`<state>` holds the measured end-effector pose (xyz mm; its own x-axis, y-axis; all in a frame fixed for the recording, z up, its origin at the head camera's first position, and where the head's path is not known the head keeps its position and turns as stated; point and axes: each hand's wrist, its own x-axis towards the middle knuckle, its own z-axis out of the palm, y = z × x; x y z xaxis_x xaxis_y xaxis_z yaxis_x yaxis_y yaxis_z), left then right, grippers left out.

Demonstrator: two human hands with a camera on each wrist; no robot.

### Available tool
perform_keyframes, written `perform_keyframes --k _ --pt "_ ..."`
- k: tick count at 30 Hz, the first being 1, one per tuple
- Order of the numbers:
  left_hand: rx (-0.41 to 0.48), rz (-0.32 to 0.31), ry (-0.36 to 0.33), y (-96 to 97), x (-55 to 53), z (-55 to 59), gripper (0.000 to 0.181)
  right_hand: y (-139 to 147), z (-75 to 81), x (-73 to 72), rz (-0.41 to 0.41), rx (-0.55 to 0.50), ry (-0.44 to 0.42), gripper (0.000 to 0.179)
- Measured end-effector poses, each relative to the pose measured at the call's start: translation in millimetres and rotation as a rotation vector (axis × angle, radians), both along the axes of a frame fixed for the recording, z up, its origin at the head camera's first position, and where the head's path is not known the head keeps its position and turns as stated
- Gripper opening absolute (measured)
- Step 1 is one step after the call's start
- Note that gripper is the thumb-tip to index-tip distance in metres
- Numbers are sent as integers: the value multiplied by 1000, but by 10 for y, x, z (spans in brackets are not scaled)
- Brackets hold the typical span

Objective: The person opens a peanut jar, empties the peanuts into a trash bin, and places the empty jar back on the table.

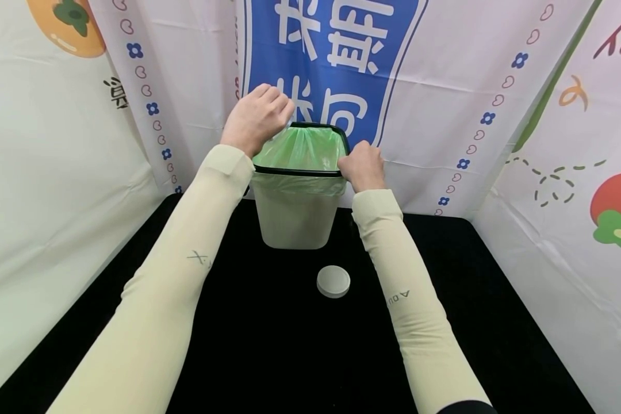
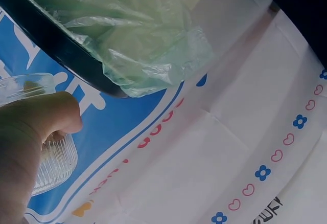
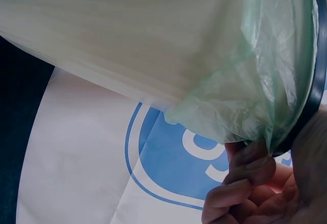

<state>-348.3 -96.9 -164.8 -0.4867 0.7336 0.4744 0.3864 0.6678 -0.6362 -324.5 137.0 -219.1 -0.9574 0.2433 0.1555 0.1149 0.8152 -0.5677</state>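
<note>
- Backdrop cloth, white, with a blue lettered panel and borders of hearts and flowers; behind both grips.
- Table, black surface; below both grips.
- Bin, pale, standing on the table; its mouth between the two grips, its body lower than either hand.
- Bin liner, thin green translucent plastic; lines the bin, its edge turned down outside the rim; one corner of that outer skirt at the right fingertips.
- Rim, black, rounded at the corners; one corner just beside the right grip, the opposite side near the left hand.
- Left hand, cream sleeve to the wrist; fingers curled around a jar, at the left of the bin's mouth and higher than the right hand.
- Right hand, likewise sleeved; fingers bent, pinching the liner at the rim's right corner; thumb contact not clear.
- Jar, clear, ribbed wall; within the left grip, partly hidden by the hand, apart from the rim in the left wrist view; contents too obscured to identify.
- Disc, white, round, shallow, lid-like; flat on the table, nearer the wearer than both grips, well apart from them.
</note>
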Motion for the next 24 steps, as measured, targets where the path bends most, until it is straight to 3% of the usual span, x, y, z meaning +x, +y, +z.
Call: perform_keyframes --k 15,24 --pt "-8 -8 7 11 -7 -1 36 13 -5 1 -4 -4 5 9" --pt "-16 -9 17 26 -8 -8 37 11 -6 3 6 -1 0 16"
